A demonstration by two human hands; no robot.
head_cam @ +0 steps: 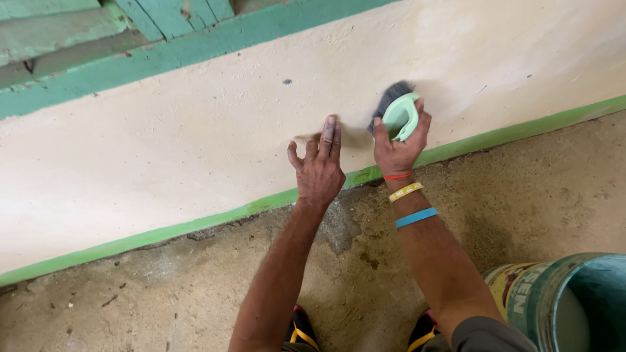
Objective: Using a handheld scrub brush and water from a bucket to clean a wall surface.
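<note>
We noted the cream wall first, filling most of the view, with a dark green band above it and a bright green skirting stripe where it met the bare concrete floor. A small dark speck sat on the cream surface, up and left of the hands.

At lower right stood a paint bucket, round, teal-green on its rim and inner wall, with a yellow and green printed label wrapped round its outside; the bucket was cut off by the frame edge and we could not see how full it was.

Our right hand was closed around the pale green handle of a brush, whose dark bristles pressed on the wall just above the stripe. Our left hand lay open, fingers flat against the wall, just beside the brush and holding nothing.

We judged the stroke went best with the bristles kept flat to the wall and pressure even, working clear of the green stripe so the edge stayed clean, the left hand bracing only on the part not being brushed.

Red, yellow and blue bands ringed the right wrist.
</note>
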